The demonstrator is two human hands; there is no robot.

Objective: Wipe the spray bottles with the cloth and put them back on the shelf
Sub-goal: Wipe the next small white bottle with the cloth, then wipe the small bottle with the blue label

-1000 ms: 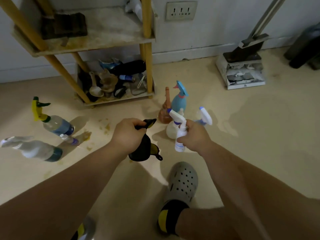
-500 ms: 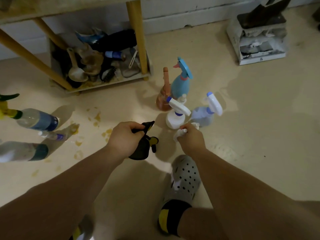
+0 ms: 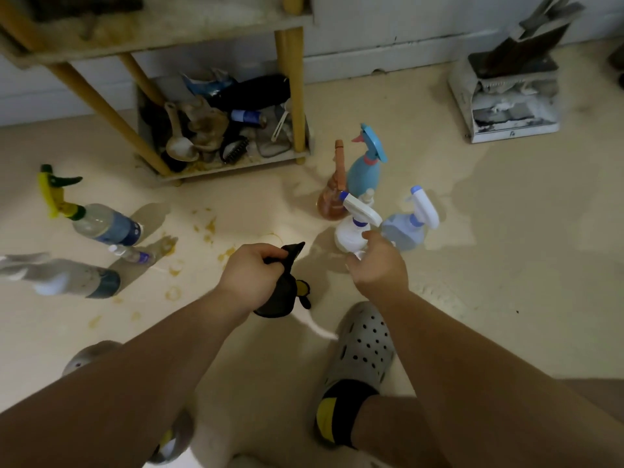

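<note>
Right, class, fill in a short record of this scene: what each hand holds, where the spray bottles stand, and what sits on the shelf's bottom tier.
Left hand: grips black cloth
Right hand: curled round small white bottle, mostly hidden
Bottles by right hand: brown bottle, blue bottle, white bottle, pale blue bottle, upright on floor
Bottles at left: yellow-trigger bottle, grey bottle
Shelf bottom tier: brush, scoop, other clutter

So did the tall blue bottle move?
No. The blue bottle stands just right of the brown bottle, near the shelf leg, as before; only the view shifted.
</note>
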